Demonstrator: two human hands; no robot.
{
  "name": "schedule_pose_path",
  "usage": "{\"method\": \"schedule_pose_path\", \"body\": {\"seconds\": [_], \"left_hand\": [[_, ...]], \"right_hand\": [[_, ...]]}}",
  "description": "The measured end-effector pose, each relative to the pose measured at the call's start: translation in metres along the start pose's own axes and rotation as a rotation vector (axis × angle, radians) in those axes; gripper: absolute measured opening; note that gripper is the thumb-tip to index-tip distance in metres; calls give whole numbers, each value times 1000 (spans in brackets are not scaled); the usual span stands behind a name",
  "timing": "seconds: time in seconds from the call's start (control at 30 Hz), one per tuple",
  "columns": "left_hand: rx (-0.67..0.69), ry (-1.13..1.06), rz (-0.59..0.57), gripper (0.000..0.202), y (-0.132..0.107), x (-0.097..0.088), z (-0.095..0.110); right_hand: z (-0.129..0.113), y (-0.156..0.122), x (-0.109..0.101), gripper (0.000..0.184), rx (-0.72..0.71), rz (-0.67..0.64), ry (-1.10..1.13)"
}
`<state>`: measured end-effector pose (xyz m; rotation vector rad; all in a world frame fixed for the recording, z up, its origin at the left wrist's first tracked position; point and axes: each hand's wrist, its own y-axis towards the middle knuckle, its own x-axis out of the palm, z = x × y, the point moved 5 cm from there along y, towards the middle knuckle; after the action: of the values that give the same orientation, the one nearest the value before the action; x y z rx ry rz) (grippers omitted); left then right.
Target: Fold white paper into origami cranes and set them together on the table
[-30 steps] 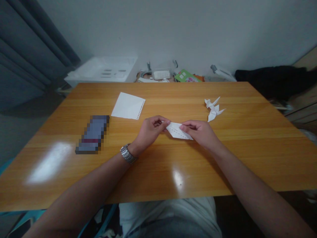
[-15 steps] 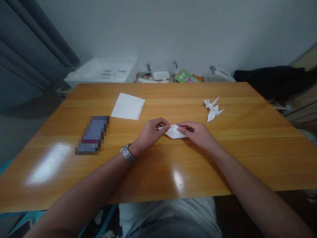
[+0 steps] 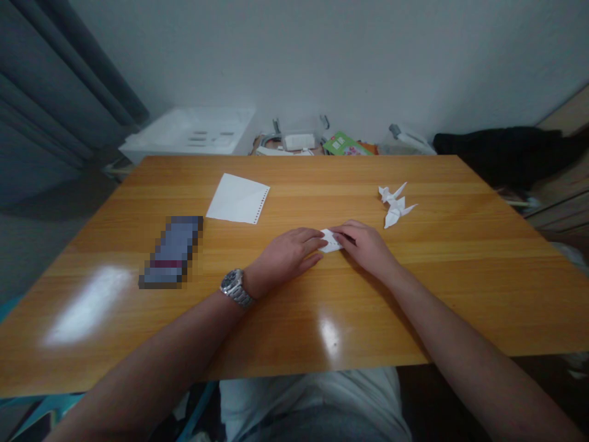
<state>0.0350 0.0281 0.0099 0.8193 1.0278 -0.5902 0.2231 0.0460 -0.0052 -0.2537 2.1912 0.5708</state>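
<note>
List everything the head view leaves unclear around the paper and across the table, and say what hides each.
All in the head view:
- Both ends of the folded paper: covered by the left hand and right hand.
- Marks on that paper: too small to read.
- Phone-like object: detail lost to pixelation.
- Green booklet's print: too small and blurred.
- Left forearm: cut off by the bottom edge.

Past the table's far edge, we see a white container, a green booklet and, rightward, black cloth.
</note>
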Motion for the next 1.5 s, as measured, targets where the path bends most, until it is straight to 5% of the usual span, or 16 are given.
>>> {"method": "schedule_pose_path", "body": {"seconds": [0.17,0.33,0.8,1.5], "left_hand": [[-14,93,-81,47,-4,10,3],[-12,145,-94,50,-3,14,8],[-20,187,-119,53,-4,14,12],[-9,226,-123,50,-3,13,11]], "right_hand": [[-7,1,-1,37,-76,13,-203],[-19,-8,14,56,-76,-156,-405],[-24,-21,22,70,32,-236,-485],[26,-38,-13,65,101,-147,-449]]}}
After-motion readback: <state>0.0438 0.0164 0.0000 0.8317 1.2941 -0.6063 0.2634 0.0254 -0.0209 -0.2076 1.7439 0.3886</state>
